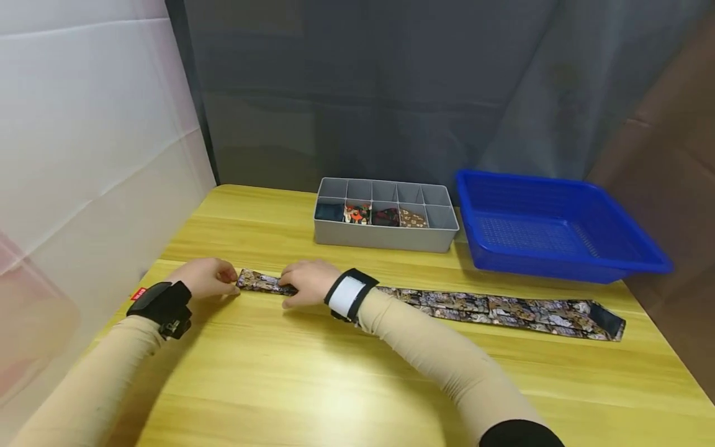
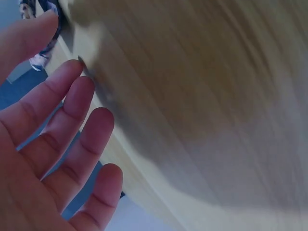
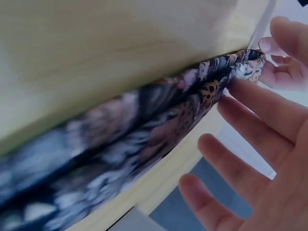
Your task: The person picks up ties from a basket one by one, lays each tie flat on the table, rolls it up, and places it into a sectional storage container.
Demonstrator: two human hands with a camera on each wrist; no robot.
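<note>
Fingers of left hand pinching the narrow end of patterned necktie, right hand pressing it with relaxed fingers just beside, lying lengthwise across yellow tabletop before grey organizer and blue basket.

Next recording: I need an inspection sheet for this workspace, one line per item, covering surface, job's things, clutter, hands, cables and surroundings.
Surface: yellow wood-grain table, bare in front of the arms.
Job's things: long patterned fabric necktie laid flat across the table, narrow end to the left between the hands.
Clutter: grey plastic divided organiser box behind the tie, four front compartments holding rolled fabric items, the rest empty; blue plastic perforated basket to its right, empty.
Hands: left hand pinches the tie's narrow tip; right hand rests on the tie beside it, fingers fairly straight.
Cables: nothing seen.
Surroundings: white sheet on the left, dark grey curtain behind.
</note>
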